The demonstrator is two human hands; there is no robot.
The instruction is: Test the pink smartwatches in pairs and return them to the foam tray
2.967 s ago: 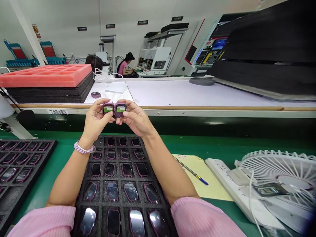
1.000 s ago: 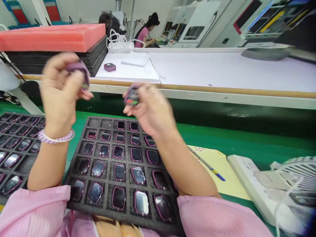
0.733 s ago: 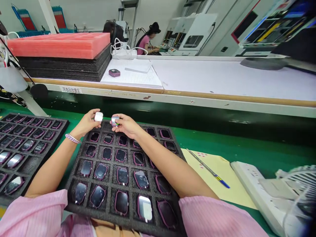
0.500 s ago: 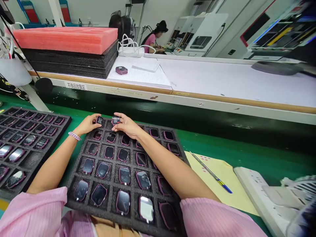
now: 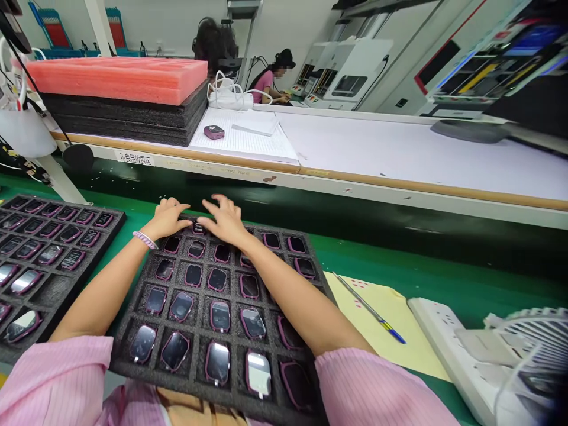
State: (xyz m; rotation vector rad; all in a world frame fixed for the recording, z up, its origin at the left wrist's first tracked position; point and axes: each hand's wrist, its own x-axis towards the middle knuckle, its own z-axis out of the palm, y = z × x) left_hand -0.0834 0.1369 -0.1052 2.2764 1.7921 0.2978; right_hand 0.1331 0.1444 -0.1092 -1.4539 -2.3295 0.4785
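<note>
A black foam tray holds rows of smartwatches with purple cases and dark glass faces. At its far left corner is my left hand, thumb and fingers apart, with nothing visible between them. My right hand is beside it over the far row, its fingers spread and empty. Between the two hands a smartwatch lies in a far-row slot, with pale text on its screen. My right forearm hides part of the tray's right side. Whatever lies under my palms is hidden.
To the left lies a second foam tray of smartwatches. A pen rests on yellow paper, near a white power strip. Pink foam tops a black stack on the shelf. Two people sit beyond.
Both hands have opened and let go of the smartwatches they held. One smartwatch now lies in the far-row slot between them. The view has shifted slightly.
</note>
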